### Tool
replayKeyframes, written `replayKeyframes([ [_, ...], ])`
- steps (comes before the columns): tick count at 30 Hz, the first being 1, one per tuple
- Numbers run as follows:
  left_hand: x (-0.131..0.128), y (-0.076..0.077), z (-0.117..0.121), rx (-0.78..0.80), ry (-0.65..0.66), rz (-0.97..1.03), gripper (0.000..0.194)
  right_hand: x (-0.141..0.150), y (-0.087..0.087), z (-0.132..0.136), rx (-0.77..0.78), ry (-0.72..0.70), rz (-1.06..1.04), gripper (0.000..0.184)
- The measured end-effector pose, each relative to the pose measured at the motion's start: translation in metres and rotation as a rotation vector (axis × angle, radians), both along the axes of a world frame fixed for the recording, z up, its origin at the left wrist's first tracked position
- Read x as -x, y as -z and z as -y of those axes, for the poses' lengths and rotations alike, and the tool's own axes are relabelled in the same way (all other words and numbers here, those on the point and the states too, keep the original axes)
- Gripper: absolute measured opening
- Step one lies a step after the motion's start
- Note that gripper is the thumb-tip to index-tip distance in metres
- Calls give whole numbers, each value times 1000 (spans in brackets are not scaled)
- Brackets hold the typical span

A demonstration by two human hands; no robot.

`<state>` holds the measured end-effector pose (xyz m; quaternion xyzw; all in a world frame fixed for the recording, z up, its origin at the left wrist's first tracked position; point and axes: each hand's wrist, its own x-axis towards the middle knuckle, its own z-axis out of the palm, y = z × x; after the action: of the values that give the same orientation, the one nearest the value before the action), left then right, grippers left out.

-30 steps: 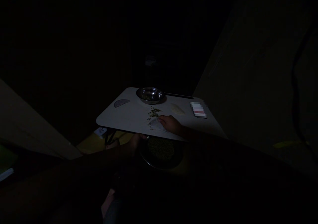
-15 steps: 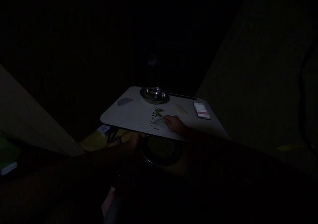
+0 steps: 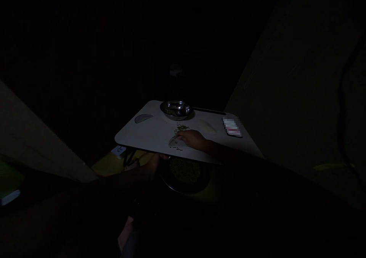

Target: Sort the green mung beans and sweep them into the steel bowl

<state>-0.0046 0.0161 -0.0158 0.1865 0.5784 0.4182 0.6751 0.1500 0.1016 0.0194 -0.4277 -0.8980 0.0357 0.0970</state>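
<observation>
My right hand pinches a clear, half-round protractor that lies low against the white tabletop. Small greenish seeds are scattered just beyond it, with a few along its near side. Below the table's front edge, a dark round dish holds a heap of green seeds. My left hand is closed at the dish's left rim, close under the table edge; its grip is partly lost in the dark. A shiny steel bowl with some seeds inside stands at the back of the table.
A second half-round protractor lies at the table's left. Right of the seeds is a pale flat patch, its kind unclear. A phone-like object, blurred out, lies at the right. A wall rises on the right; surroundings are very dark.
My right hand has moved left with the protractor, among the scattered seeds. Seeds nearby have shifted slightly. My left hand and the dish stay about where they were.
</observation>
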Motion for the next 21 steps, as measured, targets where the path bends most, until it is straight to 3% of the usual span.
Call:
replayKeyframes([
  [6, 4, 4, -2, 29, 147, 65, 9, 0, -9, 8, 7, -198, 57, 22],
  [10, 4, 7, -3, 16, 151, 76, 7, -10, -8, 19, 69, -244, 76, 23],
  [16, -1, 6, -1, 11, 102, 95, 4, -40, 5, 30, 81, 76, 35, 29],
  [21, -5, 5, 0, 11, 108, 97, 10, -54, 11, 41, 77, 177, -28, 30],
])
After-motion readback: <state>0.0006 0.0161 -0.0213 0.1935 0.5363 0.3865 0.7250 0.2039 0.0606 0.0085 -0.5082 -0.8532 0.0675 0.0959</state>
